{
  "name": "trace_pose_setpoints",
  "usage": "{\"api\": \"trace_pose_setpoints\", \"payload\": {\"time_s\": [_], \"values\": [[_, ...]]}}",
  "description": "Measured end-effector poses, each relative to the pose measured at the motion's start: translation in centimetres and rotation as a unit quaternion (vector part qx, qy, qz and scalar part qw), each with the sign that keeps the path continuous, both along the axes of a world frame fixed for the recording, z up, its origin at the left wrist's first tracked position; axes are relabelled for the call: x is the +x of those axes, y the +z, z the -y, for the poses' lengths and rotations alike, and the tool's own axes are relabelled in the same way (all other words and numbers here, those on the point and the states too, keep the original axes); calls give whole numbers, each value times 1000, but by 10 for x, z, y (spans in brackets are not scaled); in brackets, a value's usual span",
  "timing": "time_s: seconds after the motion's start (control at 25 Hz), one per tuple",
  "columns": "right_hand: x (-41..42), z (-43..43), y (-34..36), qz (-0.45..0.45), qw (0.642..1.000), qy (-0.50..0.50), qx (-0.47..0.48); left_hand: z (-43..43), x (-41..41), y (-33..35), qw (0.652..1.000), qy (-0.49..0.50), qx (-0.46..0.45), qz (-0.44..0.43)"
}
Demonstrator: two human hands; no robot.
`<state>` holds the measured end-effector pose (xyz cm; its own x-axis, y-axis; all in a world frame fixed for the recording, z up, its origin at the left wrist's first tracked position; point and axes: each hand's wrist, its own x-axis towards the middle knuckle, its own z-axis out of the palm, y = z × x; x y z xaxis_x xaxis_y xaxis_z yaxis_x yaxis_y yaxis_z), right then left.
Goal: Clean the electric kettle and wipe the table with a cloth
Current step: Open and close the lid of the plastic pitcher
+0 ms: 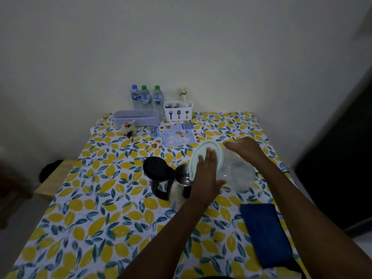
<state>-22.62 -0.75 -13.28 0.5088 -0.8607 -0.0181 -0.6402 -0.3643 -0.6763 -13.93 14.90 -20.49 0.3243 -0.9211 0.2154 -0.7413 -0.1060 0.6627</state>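
Observation:
A steel electric kettle with a black handle stands mid-table, its black lid flipped open to the left. Just above its mouth I hold a clear plastic container tipped on its side, with a pale green lid facing the kettle. My left hand lies flat against that lid. My right hand grips the container's far side from above. A folded dark blue cloth lies on the table at the right, near my right forearm.
The table has a lemon-print cover. At the back stand three water bottles, a grey box, a white cutlery holder, a small jar and a blue printed sheet. A wooden bench is at the left.

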Motion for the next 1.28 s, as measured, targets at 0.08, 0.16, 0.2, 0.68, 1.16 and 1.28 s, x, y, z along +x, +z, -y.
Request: {"api": "trace_pose_setpoints", "payload": {"time_s": [0.08,0.16,0.2,0.68,1.16,1.28], "values": [[4,-4,4,-32,999,28,-33,0,3,-2,1000,5,-3,-22],[6,-5,6,-53,996,48,-58,0,4,-4,999,8,-4,-45],[7,-4,8,-61,994,57,-68,0,3,-5,998,10,-8,-55],[20,1,10,-127,987,59,-82,2,-5,-12,992,52,-19,-112],[19,4,12,-121,988,64,-69,7,-5,-11,991,67,-10,-120],[20,3,17,-125,987,68,-77,9,-3,-8,989,71,-12,-127]]}}
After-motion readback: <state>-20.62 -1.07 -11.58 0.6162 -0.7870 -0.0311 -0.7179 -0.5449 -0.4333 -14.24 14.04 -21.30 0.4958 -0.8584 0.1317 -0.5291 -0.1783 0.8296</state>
